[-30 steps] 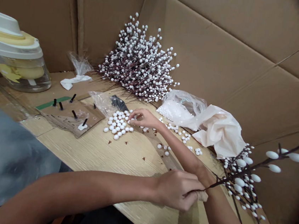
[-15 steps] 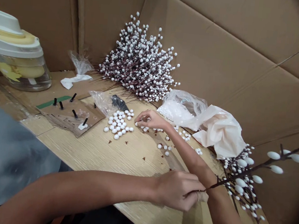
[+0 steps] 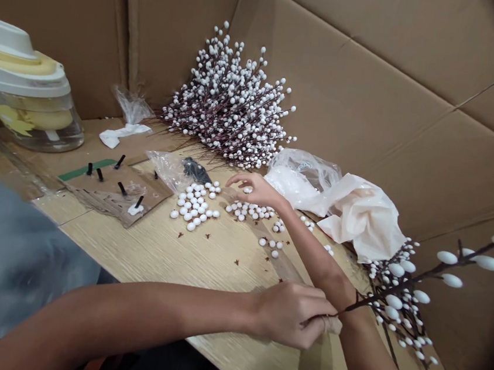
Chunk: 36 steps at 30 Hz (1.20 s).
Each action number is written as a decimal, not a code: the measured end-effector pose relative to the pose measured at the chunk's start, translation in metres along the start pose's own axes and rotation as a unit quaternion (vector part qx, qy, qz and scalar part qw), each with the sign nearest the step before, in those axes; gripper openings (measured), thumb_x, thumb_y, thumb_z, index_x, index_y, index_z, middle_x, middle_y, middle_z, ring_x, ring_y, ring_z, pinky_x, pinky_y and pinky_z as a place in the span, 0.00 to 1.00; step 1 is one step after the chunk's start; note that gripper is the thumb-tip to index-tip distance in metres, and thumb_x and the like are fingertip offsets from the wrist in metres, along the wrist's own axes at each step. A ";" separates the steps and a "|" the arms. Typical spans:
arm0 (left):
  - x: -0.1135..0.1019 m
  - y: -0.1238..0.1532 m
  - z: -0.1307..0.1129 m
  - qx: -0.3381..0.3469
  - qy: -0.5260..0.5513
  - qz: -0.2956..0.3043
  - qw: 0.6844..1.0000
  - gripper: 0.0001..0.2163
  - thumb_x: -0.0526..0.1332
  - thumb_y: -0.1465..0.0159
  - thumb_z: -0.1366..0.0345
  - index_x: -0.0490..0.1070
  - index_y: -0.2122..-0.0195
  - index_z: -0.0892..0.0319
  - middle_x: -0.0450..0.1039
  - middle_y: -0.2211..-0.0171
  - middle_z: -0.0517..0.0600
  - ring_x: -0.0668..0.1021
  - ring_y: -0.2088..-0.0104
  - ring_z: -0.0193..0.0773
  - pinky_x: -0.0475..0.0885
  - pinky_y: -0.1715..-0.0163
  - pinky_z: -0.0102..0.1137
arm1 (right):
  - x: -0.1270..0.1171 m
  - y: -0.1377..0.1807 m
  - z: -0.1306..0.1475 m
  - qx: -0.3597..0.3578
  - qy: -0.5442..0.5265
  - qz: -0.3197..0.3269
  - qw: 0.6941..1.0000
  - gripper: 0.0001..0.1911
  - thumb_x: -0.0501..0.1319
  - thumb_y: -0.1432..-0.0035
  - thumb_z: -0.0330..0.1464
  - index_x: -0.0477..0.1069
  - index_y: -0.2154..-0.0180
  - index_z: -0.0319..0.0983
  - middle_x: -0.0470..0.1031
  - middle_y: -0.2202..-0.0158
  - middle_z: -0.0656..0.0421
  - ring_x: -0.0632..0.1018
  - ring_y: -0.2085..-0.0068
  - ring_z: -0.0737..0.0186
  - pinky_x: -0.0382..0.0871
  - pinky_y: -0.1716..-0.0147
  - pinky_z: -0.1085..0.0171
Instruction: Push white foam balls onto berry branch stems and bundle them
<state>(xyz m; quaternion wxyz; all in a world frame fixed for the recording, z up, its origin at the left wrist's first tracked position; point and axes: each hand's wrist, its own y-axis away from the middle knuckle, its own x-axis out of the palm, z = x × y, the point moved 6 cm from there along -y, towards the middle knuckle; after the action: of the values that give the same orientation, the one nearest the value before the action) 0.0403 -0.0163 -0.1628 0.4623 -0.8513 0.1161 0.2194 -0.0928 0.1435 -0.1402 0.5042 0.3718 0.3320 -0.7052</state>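
Observation:
My left hand [image 3: 293, 313] is closed on the dark stem of a branch with white buds [image 3: 413, 285], which sticks out to the right above the wooden table [image 3: 168, 259]. My right arm crosses under it, and my right hand [image 3: 258, 189] hovers with fingers stretched out flat over a loose row of white beads [image 3: 248, 210]. A denser pile of white beads [image 3: 194, 203] lies just left of that hand. Small brown bits are scattered on the table between the hands.
A big bunch of white-beaded branches [image 3: 233, 101] leans on the cardboard wall [image 3: 373, 74]. Right of my right hand lie a clear bag of beads [image 3: 304, 182] and a pale crumpled bag [image 3: 365, 215]. A lidded container [image 3: 26, 97] and cardboard with black pegs [image 3: 114, 191] sit at left.
My right hand has moved from the bead pile to the right and slightly away, leaving a row of beads behind it. My left hand and the branch have stayed put.

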 end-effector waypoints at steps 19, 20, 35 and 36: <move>-0.004 -0.002 -0.003 0.007 0.023 -0.018 1.000 0.14 0.51 0.35 0.70 0.75 0.68 0.67 0.76 0.73 0.53 0.76 0.72 0.33 0.72 0.69 0.24 | 0.036 -0.030 -0.011 -0.029 -0.049 0.016 0.998 0.10 0.64 0.51 0.33 0.74 0.65 0.39 0.76 0.63 0.59 0.74 0.63 0.64 0.67 0.60 0.64; -0.004 -0.002 -0.003 0.004 0.019 -0.016 1.000 0.14 0.51 0.35 0.69 0.75 0.69 0.67 0.76 0.73 0.53 0.76 0.72 0.33 0.72 0.70 0.24 | 0.035 -0.028 -0.011 -0.027 -0.048 0.015 0.998 0.09 0.65 0.52 0.33 0.74 0.65 0.38 0.76 0.63 0.59 0.74 0.63 0.65 0.67 0.61 0.64; -0.004 0.000 -0.003 0.026 -0.017 -0.046 0.998 0.09 0.54 0.43 0.75 0.75 0.69 0.68 0.74 0.76 0.51 0.76 0.74 0.34 0.71 0.72 0.25 | 0.006 0.017 -0.013 -0.013 0.010 0.016 1.000 0.10 0.65 0.49 0.34 0.75 0.63 0.37 0.78 0.60 0.55 0.76 0.57 0.60 0.67 0.53 0.60; -0.005 0.000 -0.004 0.027 -0.015 -0.053 0.998 0.09 0.54 0.42 0.74 0.75 0.69 0.68 0.74 0.76 0.51 0.76 0.74 0.34 0.71 0.72 0.25 | 0.007 0.018 -0.006 -0.024 0.011 0.010 1.000 0.10 0.64 0.48 0.34 0.75 0.62 0.38 0.77 0.59 0.56 0.76 0.56 0.61 0.67 0.52 0.60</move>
<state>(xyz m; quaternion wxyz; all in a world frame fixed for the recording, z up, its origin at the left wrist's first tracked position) 0.0372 -0.0193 -0.1584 0.4980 -0.8400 0.0703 0.2038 -0.0762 0.1406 -0.1506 0.5160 0.3705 0.3507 -0.6882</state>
